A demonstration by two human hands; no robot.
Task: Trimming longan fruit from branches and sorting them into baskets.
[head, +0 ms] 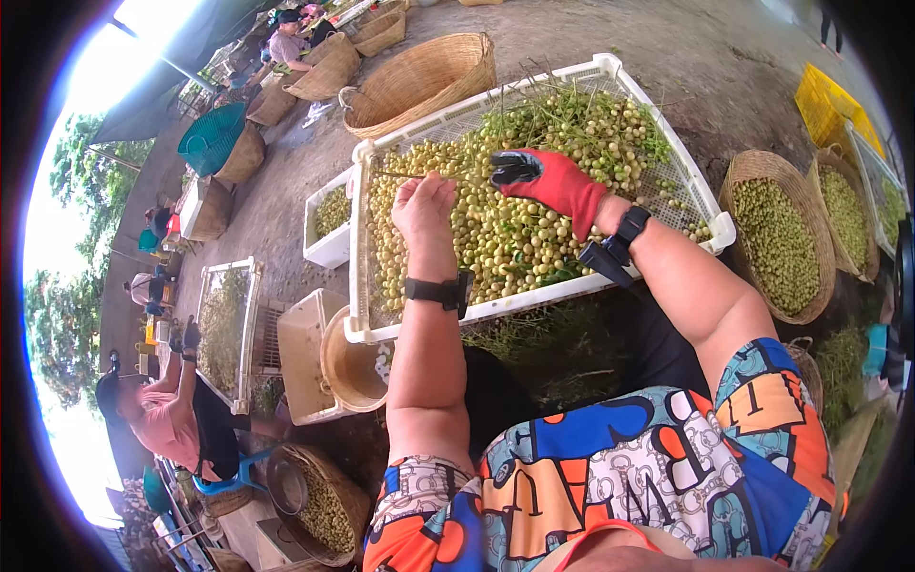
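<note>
Before me stands a white plastic mesh tray (697,171) full of loose round yellow-green fruits (493,236). My left hand (424,207) is bare and pinches a thin stem (397,174) above the fruits at the tray's left half. My right hand (547,182) wears a red glove with black fingers. It hovers over the middle of the tray, its fingers bent towards my left hand; whether anything is between them is hidden. Green stems with fruits still on them (572,114) are heaped at the tray's far side.
Woven baskets of fruit (775,239) stand to the right, near a yellow crate (833,107). A white box (329,239), a tan bucket (350,357) and a large wicker basket (429,82) flank the tray. At left a person (171,422) sits by another tray (246,336).
</note>
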